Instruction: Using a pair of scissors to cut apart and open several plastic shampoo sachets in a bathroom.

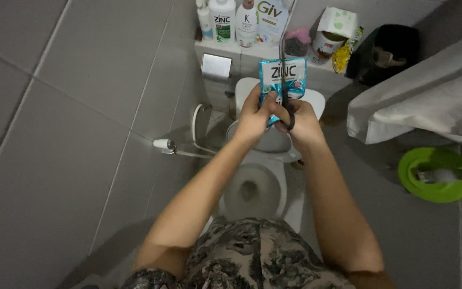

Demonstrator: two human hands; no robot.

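I hold a blue refill pouch (282, 77) upright in front of me, above an open white toilet (255, 187). My left hand (253, 118) grips the pouch at its lower left. My right hand (300, 120) holds black-handled scissors (284, 69), fingers through the loops, with the blades pointing up across the middle of the pouch. The lower part of the pouch is hidden behind both hands.
A tiled ledge (252, 51) behind the toilet carries several bottles, a tissue box and a can. A spray hose (175, 147) hangs at the left wall. White towels (429, 101) hang at right above a green basin (437, 174). A dark bin (389, 51) stands beyond.
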